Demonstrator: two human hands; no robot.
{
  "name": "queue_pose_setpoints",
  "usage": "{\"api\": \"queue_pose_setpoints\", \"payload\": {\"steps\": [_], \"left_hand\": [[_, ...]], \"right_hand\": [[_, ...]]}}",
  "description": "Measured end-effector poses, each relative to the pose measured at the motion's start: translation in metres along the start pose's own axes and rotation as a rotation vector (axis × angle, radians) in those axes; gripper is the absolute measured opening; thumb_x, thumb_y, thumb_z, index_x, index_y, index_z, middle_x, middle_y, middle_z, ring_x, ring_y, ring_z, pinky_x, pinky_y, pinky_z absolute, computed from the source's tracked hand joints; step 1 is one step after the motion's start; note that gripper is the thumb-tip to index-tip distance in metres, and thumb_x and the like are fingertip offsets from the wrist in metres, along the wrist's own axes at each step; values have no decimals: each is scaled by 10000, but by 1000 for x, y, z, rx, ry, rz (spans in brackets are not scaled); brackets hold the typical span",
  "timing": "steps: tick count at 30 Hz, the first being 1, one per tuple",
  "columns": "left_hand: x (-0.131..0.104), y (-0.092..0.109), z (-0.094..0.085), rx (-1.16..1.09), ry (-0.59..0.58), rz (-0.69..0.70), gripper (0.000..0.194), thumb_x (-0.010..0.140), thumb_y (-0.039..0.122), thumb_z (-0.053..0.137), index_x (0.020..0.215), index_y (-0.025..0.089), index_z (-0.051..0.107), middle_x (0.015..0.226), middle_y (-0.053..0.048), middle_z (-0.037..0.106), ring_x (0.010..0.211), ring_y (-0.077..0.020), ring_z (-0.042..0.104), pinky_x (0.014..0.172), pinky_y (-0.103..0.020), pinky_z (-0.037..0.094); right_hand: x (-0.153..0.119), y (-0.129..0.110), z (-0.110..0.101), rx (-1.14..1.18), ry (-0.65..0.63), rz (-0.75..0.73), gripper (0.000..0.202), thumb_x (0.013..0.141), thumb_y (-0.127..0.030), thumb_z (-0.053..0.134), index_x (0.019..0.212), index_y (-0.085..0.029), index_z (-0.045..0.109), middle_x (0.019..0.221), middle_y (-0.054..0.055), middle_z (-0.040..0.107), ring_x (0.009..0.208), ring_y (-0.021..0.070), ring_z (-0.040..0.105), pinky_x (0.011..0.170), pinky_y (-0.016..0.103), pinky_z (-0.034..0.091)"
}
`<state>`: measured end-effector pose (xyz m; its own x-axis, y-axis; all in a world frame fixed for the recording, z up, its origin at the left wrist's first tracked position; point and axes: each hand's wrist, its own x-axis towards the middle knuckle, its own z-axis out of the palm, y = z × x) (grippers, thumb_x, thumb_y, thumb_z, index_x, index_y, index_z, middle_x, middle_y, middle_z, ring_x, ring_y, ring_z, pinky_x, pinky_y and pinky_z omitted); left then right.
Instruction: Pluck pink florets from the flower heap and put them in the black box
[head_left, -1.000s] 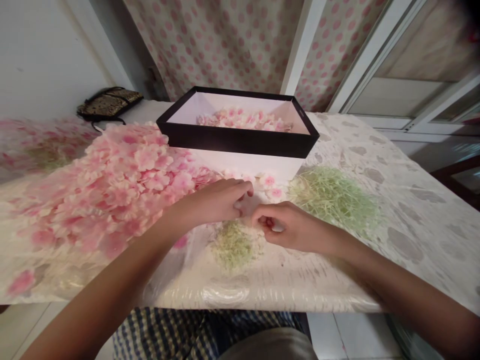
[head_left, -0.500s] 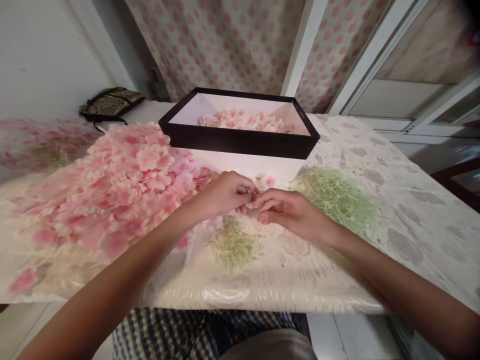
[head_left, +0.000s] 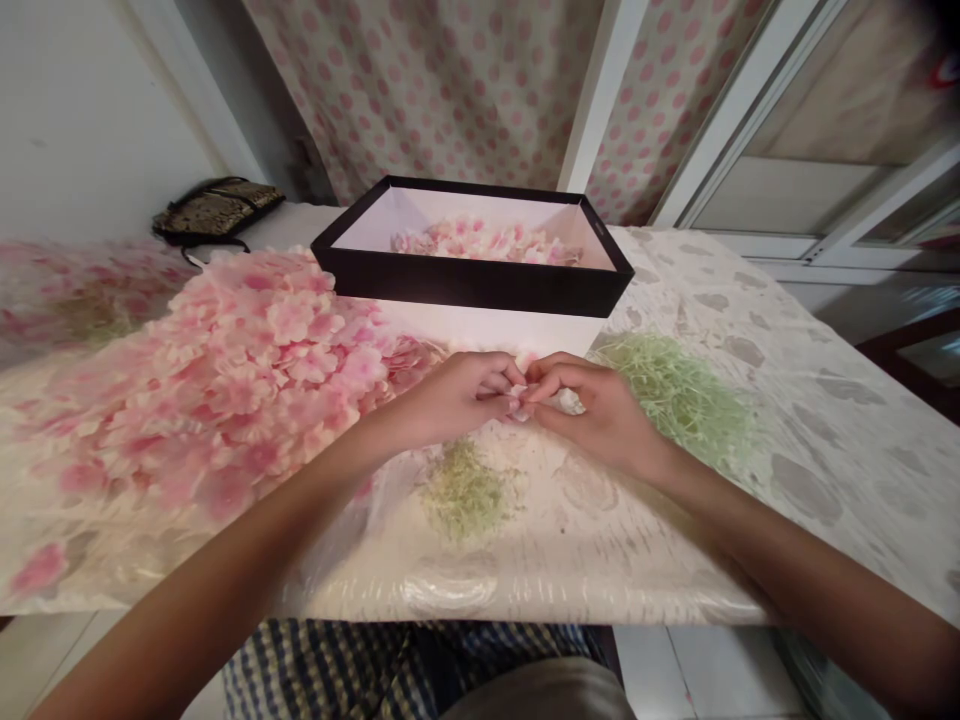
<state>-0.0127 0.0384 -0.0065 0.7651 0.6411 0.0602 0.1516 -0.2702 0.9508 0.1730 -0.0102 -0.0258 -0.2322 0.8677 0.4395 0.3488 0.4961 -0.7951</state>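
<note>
Containers, left to right. The patterned bag point(head_left: 217, 209), dark-edged and strapped, lies at the far left of the table point(head_left: 660, 560); its contents are not visible. The box point(head_left: 472, 284), open-topped, white-walled and broadly banded in black around its rim, stands upright on the far side of the table. Its white interior holds a layer of pink and white blossoms point(head_left: 487, 240), lying below the rim.

Materials and hands, left to right. A large heap of pink petals point(head_left: 262, 370) spreads loosely over the left of the table, reaching the near left corner of the box. The left forearm extends inward and away from the body; the left hand point(head_left: 461, 395) is palm down, its fingers curled and its thumb and fingertips closed on a small pale blossom point(head_left: 517, 400). This blossom lies between the two hands, in front of the box. A small green clump point(head_left: 466, 490) rests on the table nearer the body, just below the left hand in view. The right hand point(head_left: 604, 405) mirrors the left, its wrist bent inward and its thumb and forefinger pinched together at the same blossom; the fingertips of both hands meet there. A larger heap of pale green strands point(head_left: 686, 400) lies beyond the right wrist, to the right of the box.
</note>
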Motion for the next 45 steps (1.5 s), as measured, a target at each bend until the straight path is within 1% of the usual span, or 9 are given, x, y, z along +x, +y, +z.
{"api": "queue_pose_setpoints", "payload": {"steps": [10,14,16,21,24,26,35,39,45], "left_hand": [[-2,2,6,176,-8,117,45,863,121,517,890,151,537,899,-46,686,866,-147,681,718,-244,514],[-6,5,7,288,1,143,147,887,160,487,1030,193,474,926,-33,698,855,-144,680,687,-232,502],[-6,6,4,320,79,110,224,892,178,477,1105,213,420,892,-18,703,810,-144,682,650,-226,493],[-3,6,-15,703,491,-34,173,856,154,458,1019,196,500,814,-23,674,734,-164,649,643,-273,477],[-1,4,-22,991,432,-133,88,819,186,516,867,170,587,832,-53,665,766,-204,631,663,-312,465],[0,1,-21,1100,342,-116,101,807,202,543,848,159,625,884,-66,664,840,-229,621,722,-337,465],[5,-13,-8,1236,178,55,277,934,201,405,989,156,673,964,-63,663,988,-241,531,883,-373,407],[8,-16,-10,1264,197,52,295,861,59,415,978,147,671,945,-79,643,971,-252,522,855,-384,399],[5,-12,-11,1231,292,113,232,904,144,403,975,139,623,952,-96,627,948,-255,529,846,-384,405]], "right_hand": [[-1,-1,2,31,-1,108,136,718,-156,685,627,-178,585,763,15,636,718,153,590,665,294,427],[-1,-4,2,52,17,160,156,722,-166,669,619,-182,552,690,-2,603,664,138,561,620,279,419],[0,-3,1,90,43,178,136,729,-181,671,690,-195,542,709,-12,592,670,136,564,621,276,429],[2,3,-1,84,64,178,134,788,-212,626,911,-215,572,835,10,625,768,158,595,691,304,454],[3,2,-3,33,57,131,12,816,-201,589,813,-199,601,850,21,646,792,161,602,739,317,452],[3,1,-3,36,64,120,12,815,-194,592,811,-199,602,835,15,650,788,160,609,725,307,455],[-1,-1,0,-78,136,78,115,820,-188,613,920,-225,656,893,8,708,835,166,656,766,314,500],[-1,-4,-1,-44,187,66,98,812,-204,639,901,-242,659,880,0,711,812,159,670,754,312,523],[4,-12,-6,75,226,145,45,756,-217,699,748,-230,657,767,7,713,717,167,672,686,325,556]]}}
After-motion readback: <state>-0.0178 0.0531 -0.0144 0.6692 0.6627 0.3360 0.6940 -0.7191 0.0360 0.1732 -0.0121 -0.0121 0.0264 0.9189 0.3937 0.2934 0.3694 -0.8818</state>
